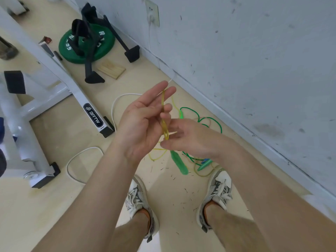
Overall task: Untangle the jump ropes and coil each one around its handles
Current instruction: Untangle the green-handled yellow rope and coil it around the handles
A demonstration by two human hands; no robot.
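Yellow translucent plastic cord (164, 122), the thin rope of one jump rope, runs between my two hands as a few narrow loops. My left hand (140, 122) stands palm-up, fingers spread, loops draped against its fingers; my right hand (189, 137), at its three o'clock and touching it, pinches the lower bend of those loops. So I judge I am at the untangling step, gathering yellow slack, not yet winding.

Next I need to draw this cord free of the thin green plastic rope (211, 122) on the pale wooden floor (76, 124), at about four o'clock beyond my right hand. A bright green tapered handle (179, 163) hangs or lies at six o'clock below my hands; I cannot tell which.
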